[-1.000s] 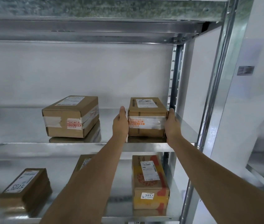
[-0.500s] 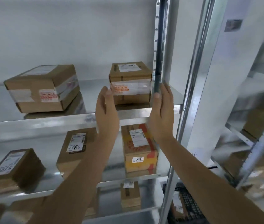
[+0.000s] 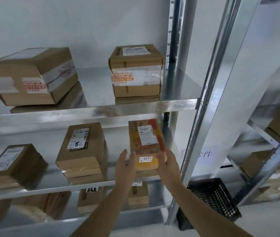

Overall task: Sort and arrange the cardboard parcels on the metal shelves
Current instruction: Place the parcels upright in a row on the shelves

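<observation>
Here, both hands close in on the yellow-and-red parcel (image 3: 147,146) marked 5917, which lies on the middle shelf (image 3: 91,184) at its right end, front edge near the lip. The left hand (image 3: 124,165) has its fingers straight and spread beside the parcel's left face; the right hand (image 3: 167,164) is likewise uncurled, its fingers at or against the right front corner. Neither has hold of anything yet, and whether the left palm touches the cardboard cannot be told.

To do this well, the palms should probably press squarely on opposite long sides, low and toward the middle of the box, before any slide or lift (the slick metal would let a one-sided push spin it). Keeping it clear of the brown parcel (image 3: 82,147) marked 786 just to its left, and of the steel upright (image 3: 199,120) on the right, seems wise.

Motion blur softens the hands and labels. The parcel's rear end runs under the upper shelf (image 3: 173,105), where two taped boxes (image 3: 136,71) sit. Parcels on the lowest shelf (image 3: 138,194) are partly hidden by the forearms, and the left-hand boxes are cut by the frame. A black crate (image 3: 216,197) stands on the floor.
</observation>
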